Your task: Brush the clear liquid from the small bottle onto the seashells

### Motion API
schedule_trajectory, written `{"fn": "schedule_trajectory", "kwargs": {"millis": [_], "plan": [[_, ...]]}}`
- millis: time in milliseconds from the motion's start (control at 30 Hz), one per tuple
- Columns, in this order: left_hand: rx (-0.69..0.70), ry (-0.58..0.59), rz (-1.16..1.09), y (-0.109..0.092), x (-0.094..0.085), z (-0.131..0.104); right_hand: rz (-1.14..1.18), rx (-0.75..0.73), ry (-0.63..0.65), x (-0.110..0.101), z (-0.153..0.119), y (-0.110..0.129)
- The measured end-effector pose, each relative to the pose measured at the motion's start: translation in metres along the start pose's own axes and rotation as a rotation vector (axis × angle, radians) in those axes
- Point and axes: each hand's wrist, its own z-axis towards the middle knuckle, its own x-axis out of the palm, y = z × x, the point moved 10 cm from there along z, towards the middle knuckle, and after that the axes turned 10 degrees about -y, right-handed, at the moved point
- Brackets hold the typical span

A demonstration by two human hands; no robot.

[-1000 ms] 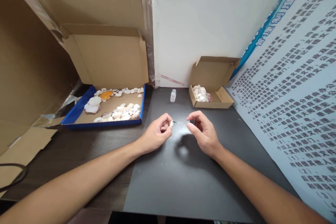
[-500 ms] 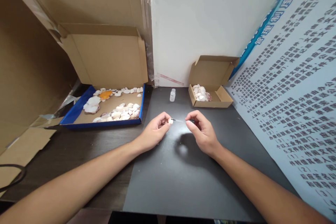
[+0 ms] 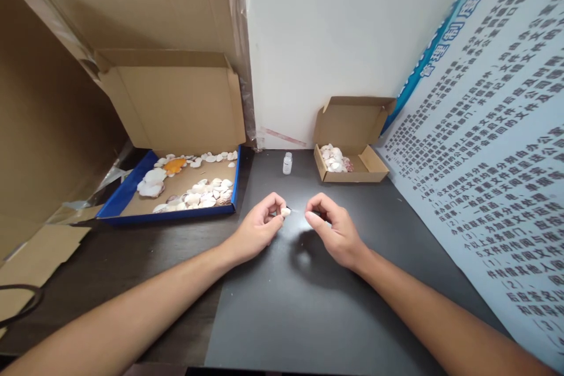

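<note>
Between the thumb and fingers of my left hand (image 3: pixel 259 224) is a small white shell (image 3: pixel 285 211). Facing it, my right hand (image 3: pixel 335 228) pinches a thin brush (image 3: pixel 296 210), whose dark tip is at the shell; its handle is mostly hidden by the fingers. Both hands are raised over the dark grey mat. Beyond them, a small clear bottle (image 3: pixel 287 164) stands upright without a cap.
On the left, an open blue-edged box (image 3: pixel 171 218) holds white shells and an orange one (image 3: pixel 175 165). At the back right, a small open cardboard box (image 3: pixel 358 177) contains more shells. A printed sheet (image 3: pixel 476 158) slants along the right side.
The right hand has moved slightly left, closer to the left hand, and the shell is turned a little. The dark part seen at the right fingers before is now hidden.
</note>
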Motion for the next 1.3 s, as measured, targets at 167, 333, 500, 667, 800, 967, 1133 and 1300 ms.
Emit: {"fn": "schedule_trajectory", "kwargs": {"millis": [167, 333, 500, 667, 800, 967, 1133, 1300], "plan": [[0.003, -0.005, 0.005, 0.002, 0.000, 0.000, -0.003, 0.012, -0.012, 0.000, 0.001, -0.003], [0.026, -0.050, 0.051, 0.000, -0.004, 0.002, -0.015, -0.006, 0.000, 0.002, 0.000, 0.000], [0.032, -0.076, 0.117, -0.002, -0.007, 0.002, -0.033, -0.035, -0.008, 0.000, 0.000, 0.003], [0.030, -0.062, 0.120, -0.004, -0.005, 0.000, -0.120, -0.002, -0.120, -0.009, 0.004, -0.004], [0.040, -0.060, 0.126, -0.005, -0.004, 0.000, -0.110, -0.018, -0.143, -0.012, 0.003, 0.000], [0.063, -0.063, 0.135, -0.006, -0.004, 0.000, -0.039, -0.036, -0.031, -0.001, 0.000, 0.005], [0.048, -0.063, 0.127, -0.004, -0.004, 0.000, -0.061, -0.023, -0.169, -0.013, 0.002, 0.002], [0.058, -0.063, 0.111, -0.007, -0.004, -0.001, -0.049, -0.014, -0.107, -0.007, 0.002, 0.000]]}}
